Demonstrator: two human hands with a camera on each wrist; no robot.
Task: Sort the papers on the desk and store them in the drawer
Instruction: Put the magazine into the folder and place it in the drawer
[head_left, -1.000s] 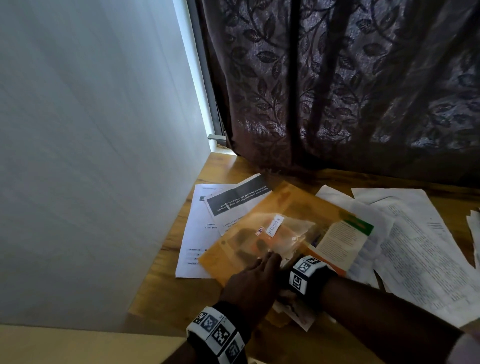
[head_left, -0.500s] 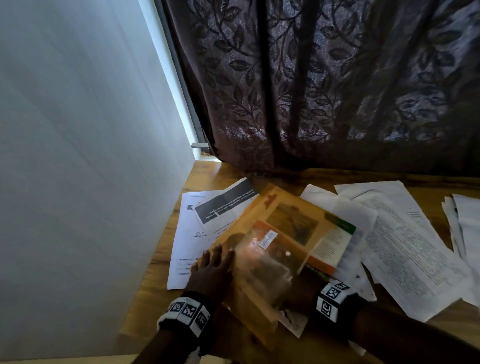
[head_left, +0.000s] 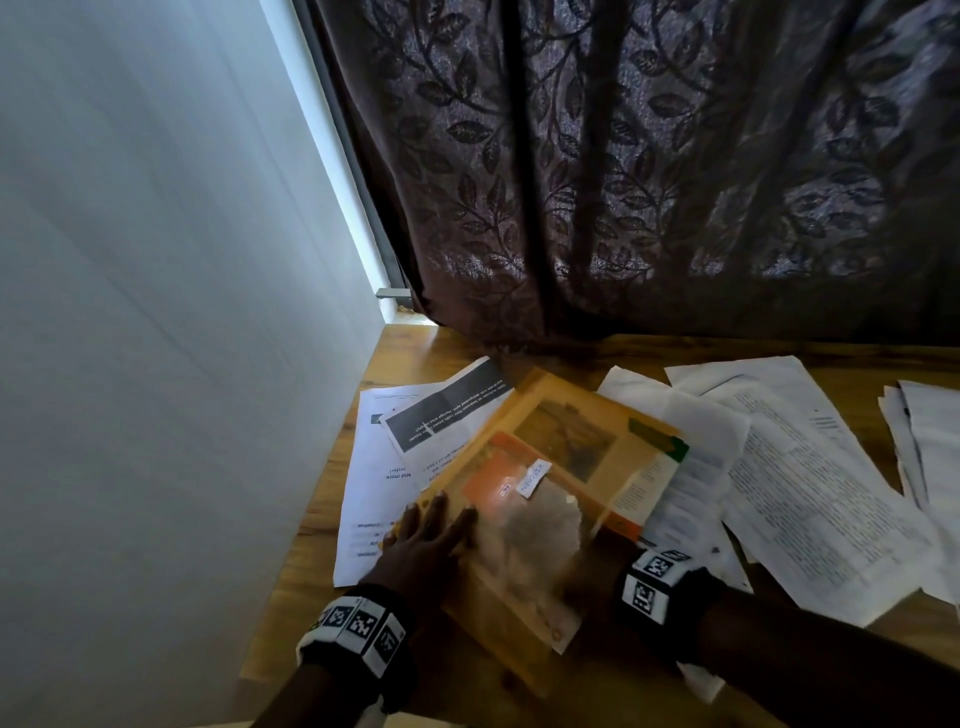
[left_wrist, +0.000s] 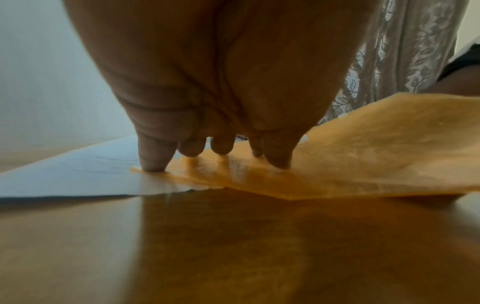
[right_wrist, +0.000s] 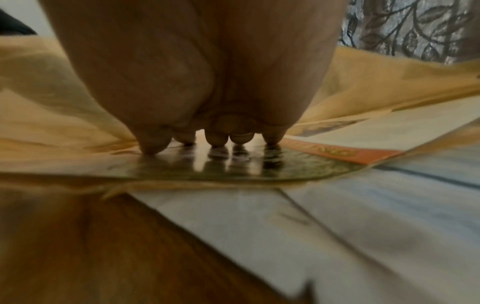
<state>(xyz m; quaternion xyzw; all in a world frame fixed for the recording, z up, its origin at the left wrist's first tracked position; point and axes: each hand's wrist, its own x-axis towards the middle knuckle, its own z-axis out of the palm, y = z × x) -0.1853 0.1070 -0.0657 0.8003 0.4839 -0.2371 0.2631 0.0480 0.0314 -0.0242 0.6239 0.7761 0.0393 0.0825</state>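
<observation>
Papers (head_left: 810, 499) lie scattered over the desk (head_left: 332, 613), where the left hand (head_left: 421, 545) presses straight fingers on an orange plastic folder (head_left: 524, 587), the right hand (right_wrist: 197, 67) pressing fingertips beneath its raised flap

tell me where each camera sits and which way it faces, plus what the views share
Head: worn high, looking forward and down at the desk, papers and curtain; both banded forearms show.
Left wrist: low over the desk, facing along the left hand, fingertips on the orange folder.
Right wrist: low, facing along the right hand, fingertips on a glossy sheet.
All three share the orange folder.
</observation>
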